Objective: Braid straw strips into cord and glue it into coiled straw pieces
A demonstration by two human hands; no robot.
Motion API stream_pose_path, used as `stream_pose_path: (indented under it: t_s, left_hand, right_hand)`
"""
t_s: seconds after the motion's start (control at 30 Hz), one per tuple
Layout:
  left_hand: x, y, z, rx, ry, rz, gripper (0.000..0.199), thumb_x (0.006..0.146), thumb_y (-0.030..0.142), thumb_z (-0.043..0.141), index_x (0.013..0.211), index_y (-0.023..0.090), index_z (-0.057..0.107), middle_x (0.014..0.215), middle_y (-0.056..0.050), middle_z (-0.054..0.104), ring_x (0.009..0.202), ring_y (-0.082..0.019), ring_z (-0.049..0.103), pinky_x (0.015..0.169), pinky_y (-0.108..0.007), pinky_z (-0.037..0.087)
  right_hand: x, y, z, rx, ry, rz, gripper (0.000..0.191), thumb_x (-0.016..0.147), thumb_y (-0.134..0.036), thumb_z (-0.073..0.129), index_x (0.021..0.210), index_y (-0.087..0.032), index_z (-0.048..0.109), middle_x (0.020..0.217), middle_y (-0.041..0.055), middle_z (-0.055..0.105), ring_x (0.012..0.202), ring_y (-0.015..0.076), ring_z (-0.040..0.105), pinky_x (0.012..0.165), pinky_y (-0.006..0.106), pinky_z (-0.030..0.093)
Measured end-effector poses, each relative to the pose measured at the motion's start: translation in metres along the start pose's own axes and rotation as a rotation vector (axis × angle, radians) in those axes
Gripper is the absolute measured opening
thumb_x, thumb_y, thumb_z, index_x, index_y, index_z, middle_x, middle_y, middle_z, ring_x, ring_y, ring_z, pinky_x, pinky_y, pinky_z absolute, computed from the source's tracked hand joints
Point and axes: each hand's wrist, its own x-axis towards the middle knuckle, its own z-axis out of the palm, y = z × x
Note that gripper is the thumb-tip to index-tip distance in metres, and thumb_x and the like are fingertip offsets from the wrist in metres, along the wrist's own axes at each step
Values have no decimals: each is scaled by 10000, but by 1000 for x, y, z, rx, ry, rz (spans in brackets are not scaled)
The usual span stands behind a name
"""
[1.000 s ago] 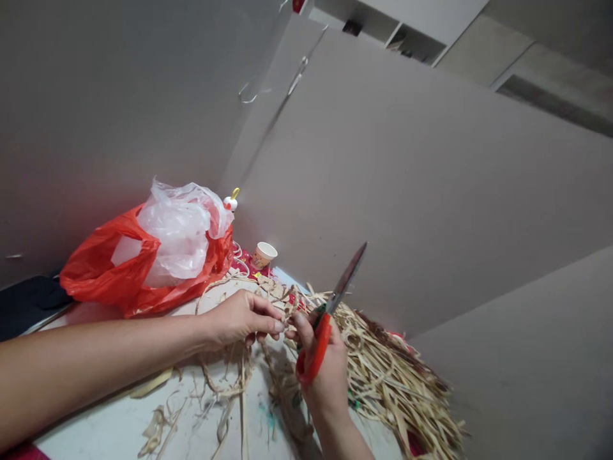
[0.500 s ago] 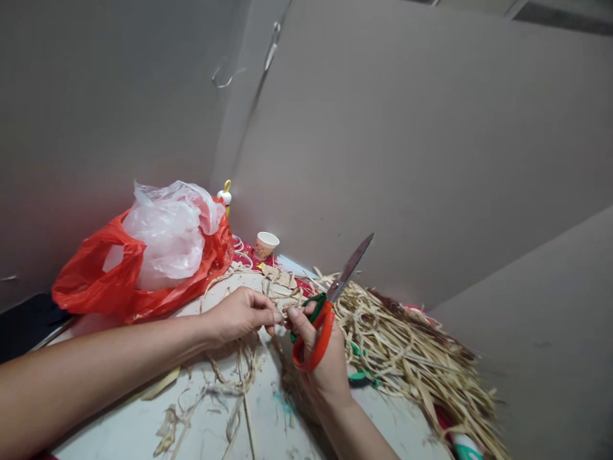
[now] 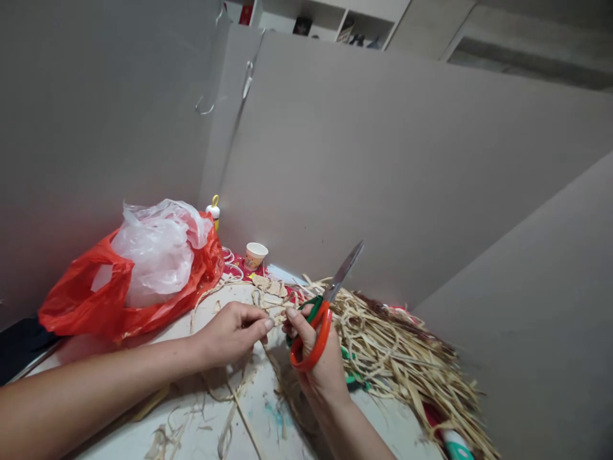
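Observation:
Scissors (image 3: 343,273) with red and green handles rest in my right hand (image 3: 328,374), blades pointing up and away. The thumb and forefinger of that hand also pinch together near a bit of pale straw. Just left of it, my left hand (image 3: 230,338) is closed in a pinch, thumb against forefinger. A thin straw strand seems to be in that pinch, but its end is mostly hidden by the fingers. Below both hands, loose straw strands (image 3: 244,418) lie on the white tabletop (image 3: 282,441).
A big bundle of dried straw (image 3: 407,351) lies on the right, with a green-handled tool (image 3: 354,382) beside it. At the left stands a red plastic bag (image 3: 90,287) stuffed with clear plastic (image 3: 158,255). A paper cup (image 3: 255,257) stands near the grey partition (image 3: 383,160).
My view has tilted upward, bringing shelves into sight above the partition. My fingertips are slightly farther apart, and the scissors remain in my right hand.

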Motion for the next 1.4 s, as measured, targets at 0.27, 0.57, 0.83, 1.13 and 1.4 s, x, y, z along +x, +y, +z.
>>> stream_pose_path:
  t_s: [0.27, 0.57, 0.83, 1.13, 1.4]
  left_hand:
    - [3, 0, 1, -450, 7, -235, 372, 668, 404, 753, 921, 136, 706, 675, -3, 650, 457, -68, 494, 464, -206, 378]
    - [6, 9, -5, -493, 192, -188, 226, 650, 307, 763, 777, 132, 697, 595, 17, 603, 480, -71, 484, 437, -193, 373]
    - [11, 22, -20, -794, 266, -259, 279, 610, 258, 812, 776, 119, 636, 669, -15, 644, 548, -86, 597, 495, -187, 450]
    - [15, 22, -25, -812, 316, -208, 281, 596, 280, 830, 688, 124, 615, 596, 11, 610, 495, -61, 535, 438, -166, 399]
    - [17, 19, -28, -804, 392, -176, 261, 604, 222, 824, 786, 101, 683, 618, -5, 626, 514, -67, 533, 477, -191, 436]
  right_hand:
    - [-1, -6, -2, -112, -44, -30, 361, 697, -380, 779, 830, -215, 486, 686, -54, 557, 610, 120, 535, 605, 244, 444]
    - [-8, -4, -1, -170, -23, -98, 298, 761, -417, 721, 804, -210, 511, 627, -56, 540, 533, 103, 504, 508, 210, 413]
    - [-1, 6, -13, -479, -106, -283, 269, 797, -434, 658, 803, -212, 505, 623, -51, 516, 519, 114, 452, 511, 232, 399]
    - [31, 13, -42, -981, -241, -585, 196, 800, -364, 598, 839, -226, 464, 601, -39, 556, 515, 153, 501, 529, 260, 406]
    - [39, 21, -53, -1359, -260, -778, 223, 809, -386, 580, 847, -240, 417, 631, -2, 591, 546, 204, 575, 515, 276, 371]
